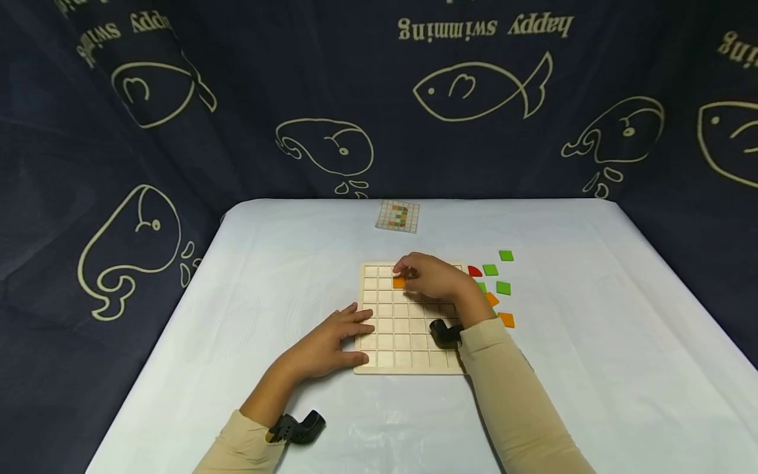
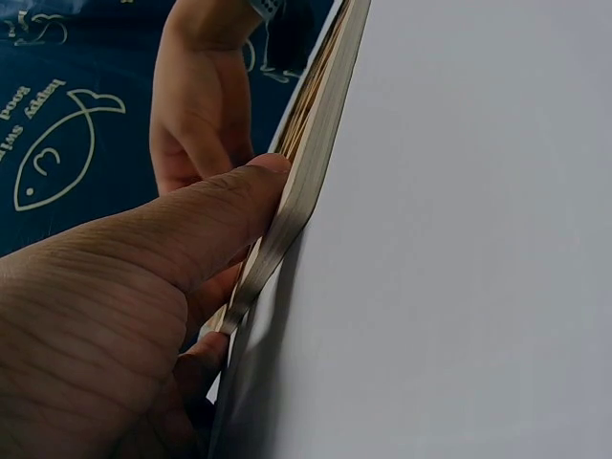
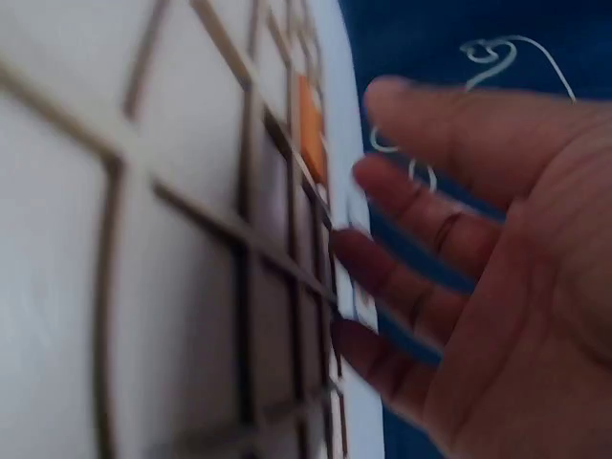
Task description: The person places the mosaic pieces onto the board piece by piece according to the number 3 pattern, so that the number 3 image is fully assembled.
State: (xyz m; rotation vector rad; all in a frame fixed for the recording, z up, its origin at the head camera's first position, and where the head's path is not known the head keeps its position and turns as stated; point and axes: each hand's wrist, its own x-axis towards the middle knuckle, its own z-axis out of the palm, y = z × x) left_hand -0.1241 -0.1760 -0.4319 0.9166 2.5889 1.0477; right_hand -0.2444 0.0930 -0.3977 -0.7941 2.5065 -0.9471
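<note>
A pale wooden grid board (image 1: 385, 343) lies on the table, and an orange square tile (image 1: 399, 282) sits in one of its far cells. Over the board's far part hovers my right hand (image 1: 435, 276), fingers beside the tile; in the right wrist view the fingers (image 3: 382, 273) are loosely extended, apart from the orange tile (image 3: 311, 129), with nothing between them. My left hand (image 1: 331, 339) rests at the board's left side, fingers spread over its rim. The left wrist view shows the thumb (image 2: 239, 196) against the board's edge (image 2: 311, 163).
Right of the board lie several loose tiles: a red quarter-round (image 1: 474, 271), green squares (image 1: 503, 288) and orange pieces (image 1: 506, 320), some partly hidden by my right arm. A pattern card (image 1: 398, 216) lies at the table's far edge. Dark printed cloth (image 1: 379, 79) hangs behind.
</note>
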